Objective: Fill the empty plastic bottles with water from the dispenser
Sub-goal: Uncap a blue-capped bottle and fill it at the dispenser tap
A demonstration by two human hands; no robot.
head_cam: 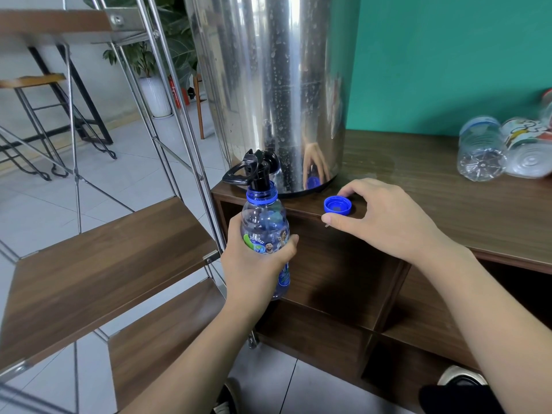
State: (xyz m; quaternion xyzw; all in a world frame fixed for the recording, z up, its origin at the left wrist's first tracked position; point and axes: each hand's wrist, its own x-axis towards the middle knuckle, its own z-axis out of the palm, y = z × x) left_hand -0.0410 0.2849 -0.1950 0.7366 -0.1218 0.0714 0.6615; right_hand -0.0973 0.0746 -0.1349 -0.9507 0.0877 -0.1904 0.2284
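My left hand [254,264] grips a blue-tinted plastic bottle [265,222] around its labelled middle and holds it upright, uncapped. Its mouth sits right under the black tap [255,167] of the tall steel water dispenser [268,85]. Little or no water shows inside the bottle. The blue cap [337,206] lies open side up on the wooden counter [448,204], next to the dispenser's base. My right hand [385,216] is spread over the counter's edge with thumb and fingers on either side of the cap, not closed on it.
Two clear empty bottles [481,150] [528,147] lie on their sides at the counter's back right, against the green wall. Wooden stair treads [104,264] on a metal frame stand close on the left. Open cabinet compartments [337,273] lie below the counter.
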